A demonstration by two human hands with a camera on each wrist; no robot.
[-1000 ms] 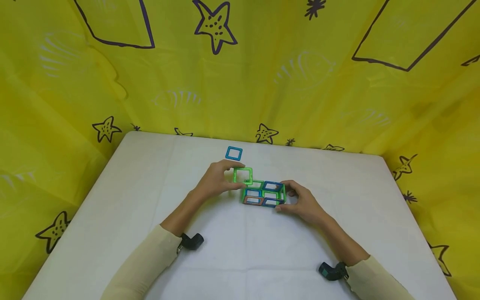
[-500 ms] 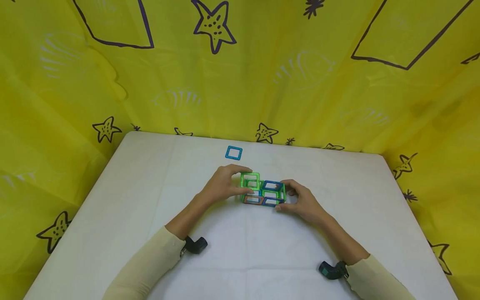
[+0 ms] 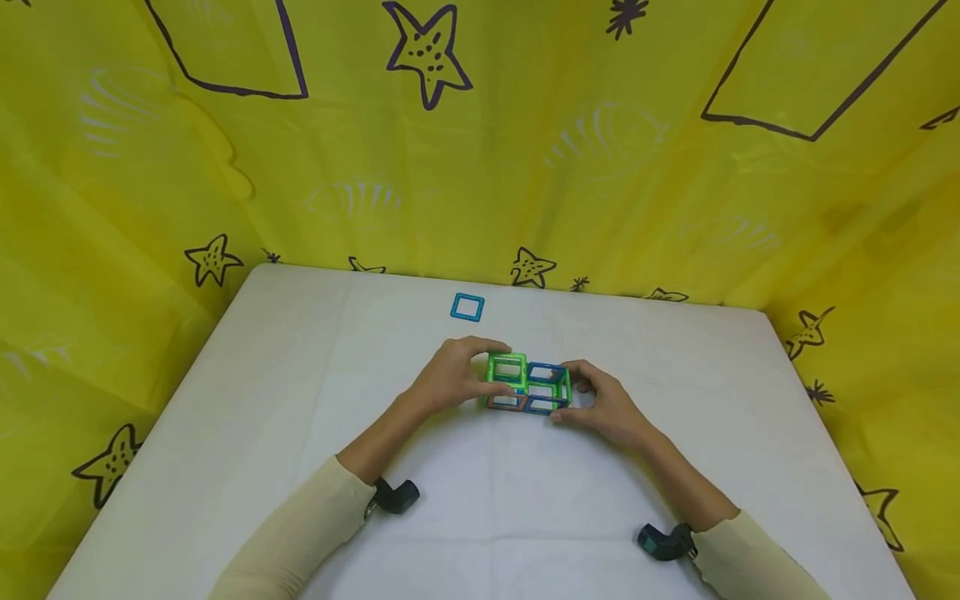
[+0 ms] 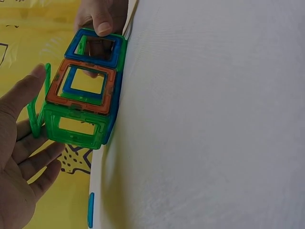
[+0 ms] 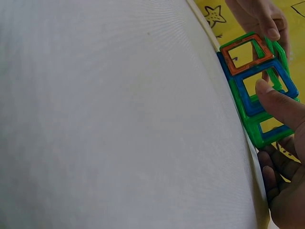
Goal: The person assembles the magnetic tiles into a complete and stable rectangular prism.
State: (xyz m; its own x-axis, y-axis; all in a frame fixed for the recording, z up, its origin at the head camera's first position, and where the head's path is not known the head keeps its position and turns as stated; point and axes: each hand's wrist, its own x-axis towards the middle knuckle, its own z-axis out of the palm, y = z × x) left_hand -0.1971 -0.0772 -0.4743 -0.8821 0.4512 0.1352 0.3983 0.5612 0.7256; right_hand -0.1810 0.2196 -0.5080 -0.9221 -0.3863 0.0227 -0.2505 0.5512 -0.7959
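Note:
A two-cube block of open-framed square magnetic tiles (image 3: 527,393) stands on the table, with green, blue and orange sides. My left hand (image 3: 448,379) pinches a green square tile (image 3: 508,356) between thumb and fingers, over the top of the block's left cube. In the left wrist view this green tile (image 4: 47,78) is tilted against the block, near the orange tile (image 4: 71,104). At the block's other end, my right hand (image 3: 613,410) grips the right cube, its thumb (image 5: 274,102) on the blue front tile (image 5: 248,99) and its fingers behind.
A loose blue square tile (image 3: 468,295) lies flat behind the block, towards the table's far edge. White cloth covers the table (image 3: 360,333). A yellow curtain (image 3: 480,167) with starfish drawings hangs around the back and sides.
My left hand has carried the green tile right and down, from beside the block onto its left cube's top. The right hand and the block have stayed in place.

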